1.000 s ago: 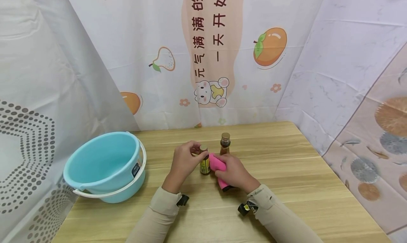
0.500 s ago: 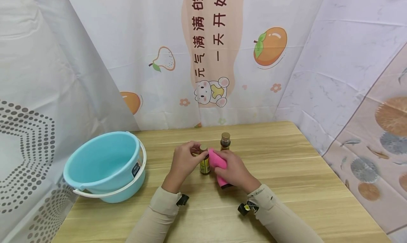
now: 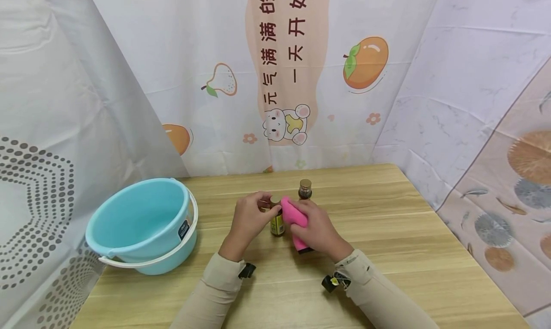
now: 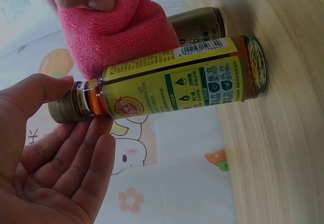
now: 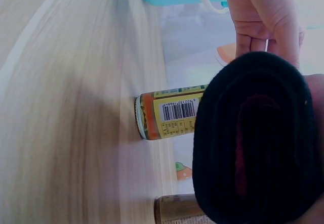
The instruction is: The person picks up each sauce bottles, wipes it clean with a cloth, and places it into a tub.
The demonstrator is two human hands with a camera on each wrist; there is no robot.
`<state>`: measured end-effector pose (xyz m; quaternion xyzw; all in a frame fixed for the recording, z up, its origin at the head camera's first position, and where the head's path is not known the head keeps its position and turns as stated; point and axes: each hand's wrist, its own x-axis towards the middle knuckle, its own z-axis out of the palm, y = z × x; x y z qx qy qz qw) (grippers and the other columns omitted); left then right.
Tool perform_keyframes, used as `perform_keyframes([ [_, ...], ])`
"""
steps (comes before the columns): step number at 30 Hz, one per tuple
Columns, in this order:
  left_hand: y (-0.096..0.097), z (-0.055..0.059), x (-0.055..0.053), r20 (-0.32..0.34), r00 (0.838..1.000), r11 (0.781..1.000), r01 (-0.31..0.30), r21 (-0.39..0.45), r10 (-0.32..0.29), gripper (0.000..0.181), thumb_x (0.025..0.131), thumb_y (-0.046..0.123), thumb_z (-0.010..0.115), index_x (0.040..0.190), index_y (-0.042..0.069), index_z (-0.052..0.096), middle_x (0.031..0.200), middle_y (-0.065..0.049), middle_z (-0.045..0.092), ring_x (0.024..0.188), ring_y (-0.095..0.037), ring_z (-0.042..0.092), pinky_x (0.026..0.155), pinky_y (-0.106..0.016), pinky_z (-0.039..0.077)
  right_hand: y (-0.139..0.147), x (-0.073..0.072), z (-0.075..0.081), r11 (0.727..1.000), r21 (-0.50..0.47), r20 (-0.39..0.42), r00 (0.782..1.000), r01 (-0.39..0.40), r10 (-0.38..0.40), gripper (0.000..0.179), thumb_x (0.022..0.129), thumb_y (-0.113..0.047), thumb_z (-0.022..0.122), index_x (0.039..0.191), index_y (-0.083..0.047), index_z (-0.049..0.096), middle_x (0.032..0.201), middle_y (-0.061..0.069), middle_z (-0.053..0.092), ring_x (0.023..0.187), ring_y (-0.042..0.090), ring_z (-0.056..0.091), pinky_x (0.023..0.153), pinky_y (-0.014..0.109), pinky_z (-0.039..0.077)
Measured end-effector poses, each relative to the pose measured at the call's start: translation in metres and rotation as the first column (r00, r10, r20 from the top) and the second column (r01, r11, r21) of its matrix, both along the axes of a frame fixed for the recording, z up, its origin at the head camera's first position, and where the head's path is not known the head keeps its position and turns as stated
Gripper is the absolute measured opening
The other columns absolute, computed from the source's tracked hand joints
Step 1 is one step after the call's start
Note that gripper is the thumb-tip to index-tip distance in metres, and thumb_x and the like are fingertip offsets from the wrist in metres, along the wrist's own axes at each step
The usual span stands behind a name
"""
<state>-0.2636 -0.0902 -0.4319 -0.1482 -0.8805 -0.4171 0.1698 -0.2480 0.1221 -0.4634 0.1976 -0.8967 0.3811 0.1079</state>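
Note:
A small glass bottle (image 4: pixel 172 85) with a yellow-green label and a gold cap stands upright on the table. My left hand (image 3: pixel 250 219) pinches it at the cap and neck between thumb and fingers. In my right hand (image 3: pixel 319 229) is a folded pink towel (image 3: pixel 294 218), gripped so that it lies against the bottle's side near the shoulder. The towel's dark end (image 5: pixel 253 138) faces the right wrist camera and hides much of that bottle. Just behind the towel stands a second gold-capped bottle (image 3: pixel 305 189), its lower part hidden by the right hand in the head view.
A light blue bucket (image 3: pixel 137 219) with a white handle (image 3: pixel 150 263) stands on the left of the wooden table (image 3: pixel 387 281). Printed curtains (image 3: pixel 206 142) hang behind the table's back edge and along both sides.
The right hand and the pink towel have slid a little upward along the bottle, toward its neck. The left hand and both bottles have stayed in place.

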Motion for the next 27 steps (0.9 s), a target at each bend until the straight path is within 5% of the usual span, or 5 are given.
perform_keyframes([
  [27,0.000,-0.003,0.000,0.002,1.000,1.000,0.008,-0.011,-0.008,0.036,0.087,0.028,0.085,0.115,0.007,0.078,0.099,-0.001,0.080,0.081,-0.017,0.077,0.069,-0.032,0.064,-0.002,-0.004,-0.016,0.999,0.050,0.132,0.991,-0.016,0.009,0.067,0.081,-0.017,0.078,0.146,-0.015,0.061,0.126,0.015,0.068,0.079,0.015,0.059,0.059,0.027,0.052],
])
